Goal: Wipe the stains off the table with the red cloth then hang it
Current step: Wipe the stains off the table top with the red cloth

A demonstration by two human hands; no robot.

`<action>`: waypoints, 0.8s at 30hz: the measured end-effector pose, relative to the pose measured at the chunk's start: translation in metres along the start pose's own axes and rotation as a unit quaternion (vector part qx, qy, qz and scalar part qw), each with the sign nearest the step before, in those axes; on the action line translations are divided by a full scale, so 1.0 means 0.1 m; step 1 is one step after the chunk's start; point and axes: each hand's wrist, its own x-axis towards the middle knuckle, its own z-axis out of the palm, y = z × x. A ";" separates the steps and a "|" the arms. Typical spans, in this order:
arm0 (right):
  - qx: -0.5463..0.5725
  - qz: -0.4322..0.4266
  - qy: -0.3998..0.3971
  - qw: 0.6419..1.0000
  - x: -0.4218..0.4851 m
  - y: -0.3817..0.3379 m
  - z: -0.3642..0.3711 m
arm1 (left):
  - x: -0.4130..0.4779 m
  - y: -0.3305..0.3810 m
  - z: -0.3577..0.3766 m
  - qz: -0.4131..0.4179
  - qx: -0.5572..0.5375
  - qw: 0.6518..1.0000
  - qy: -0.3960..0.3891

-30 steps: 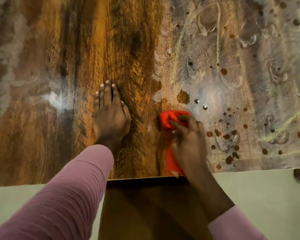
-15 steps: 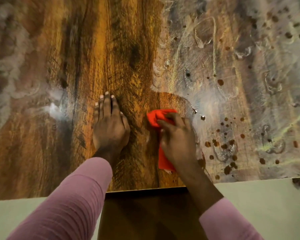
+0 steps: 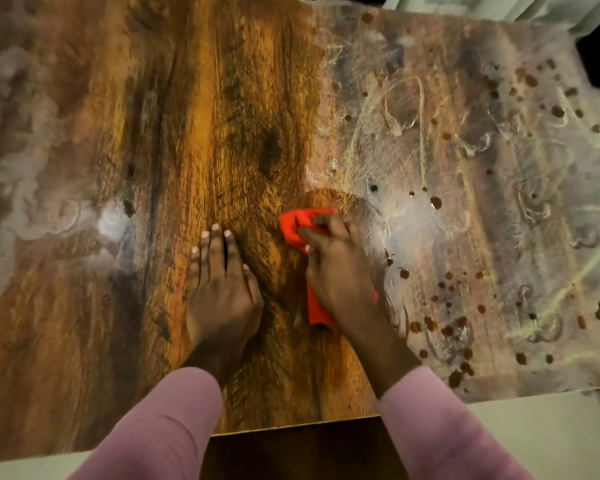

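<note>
While pinned flat under the right hand point(image 3: 340, 271), red cloth point(image 3: 300, 226) sits near table point(image 3: 84, 323) centre, slightly right of midline, toward the near edge. Bunched front part pokes out past the fingertips; a narrow strip trails back under the palm and shows again beside the wrist. Right fingers point(image 3: 326, 225) curled down over the cloth, thumb tucked against its left side, gripping and pressing it onto the wood. Cloth touching the tabletop along its full visible length.

Left hand point(image 3: 222, 292) just beside, apart from the cloth, palm down on the wood. Fingers straight and close together, flat, holding nothing. Pink sleeves point(image 3: 160, 427) on both forearms, coming in from the bottom of the view.

Just beyond the cloth, a rounded patch of clean grain point(image 3: 333, 199) cut into the hazy film. Centre band of the table clean, warm brown wood with a dark knot point(image 3: 269, 150). Right half covered with whitish smeared residue point(image 3: 413, 116), pale squiggly lines and many small brown spots point(image 3: 447, 299), densest near the right front corner and far right edge. 1 larger brown drop point(image 3: 436, 201) right of the cloth, not touching it. Left side also cloudy with greyish smears point(image 3: 32, 202) and 1 bright white blotch point(image 3: 110, 221).

No containers visible on the table. Pale floor point(image 3: 534, 438) below the near edge; dark brown panel point(image 3: 309, 452) between the sleeves, identity unclear.
</note>
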 end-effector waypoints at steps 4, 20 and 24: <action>-0.006 0.063 0.017 0.998 -0.14 0.29 -0.12 | -0.01 -0.03 0.03 0.011 0.004 1.000 0.005; 0.014 0.044 0.039 0.998 0.38 0.35 -0.09 | 0.53 0.21 -0.03 0.035 -0.017 0.999 0.034; 0.002 0.127 0.095 0.987 0.87 0.56 -0.21 | 1.17 0.44 -0.07 0.066 -0.007 0.996 0.055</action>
